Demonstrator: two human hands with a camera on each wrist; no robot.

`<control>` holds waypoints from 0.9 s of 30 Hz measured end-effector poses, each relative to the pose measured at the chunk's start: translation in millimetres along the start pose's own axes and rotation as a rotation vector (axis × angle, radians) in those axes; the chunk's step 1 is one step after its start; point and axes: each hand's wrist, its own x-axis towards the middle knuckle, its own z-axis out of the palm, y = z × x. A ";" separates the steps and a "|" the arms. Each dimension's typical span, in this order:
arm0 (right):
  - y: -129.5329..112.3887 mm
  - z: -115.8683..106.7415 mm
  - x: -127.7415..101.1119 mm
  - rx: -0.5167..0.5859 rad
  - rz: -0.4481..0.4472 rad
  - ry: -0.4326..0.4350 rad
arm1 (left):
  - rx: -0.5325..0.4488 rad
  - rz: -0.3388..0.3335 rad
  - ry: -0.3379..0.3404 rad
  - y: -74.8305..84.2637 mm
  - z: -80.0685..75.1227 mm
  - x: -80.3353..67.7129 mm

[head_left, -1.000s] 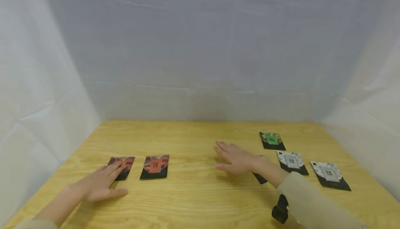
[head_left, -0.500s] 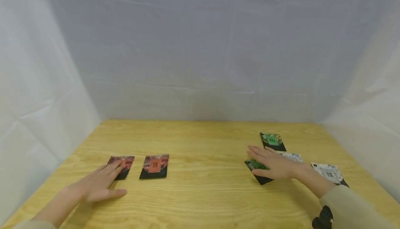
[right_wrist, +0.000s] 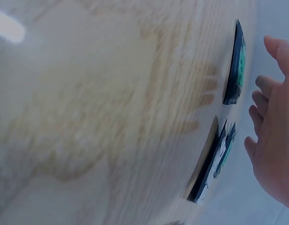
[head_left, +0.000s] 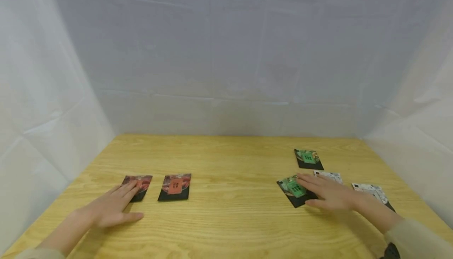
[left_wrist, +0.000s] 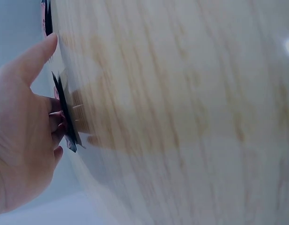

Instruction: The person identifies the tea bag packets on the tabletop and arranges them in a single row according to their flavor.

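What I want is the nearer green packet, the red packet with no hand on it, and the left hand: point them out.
Nearer green packet (head_left: 295, 189), head view, on its green label.
Uncovered red packet (head_left: 175, 187), head view, on its red label.
Left hand (head_left: 109, 208), head view, on its back.

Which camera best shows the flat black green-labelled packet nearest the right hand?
The head view: it shows the packet from above, partly hidden by the right hand. The right wrist view sees it mostly edge-on; the left wrist view, not at all.

Leftmost red packet (head_left: 145, 184) partly hidden behind left fingers (head_left: 128, 189), inner white packet (head_left: 332, 177) behind right fingers (head_left: 314, 182)
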 end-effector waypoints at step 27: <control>2.0 12.5 -16.2 -0.061 -0.104 -0.018 | 0.041 0.020 0.019 -4.4 2.7 2.0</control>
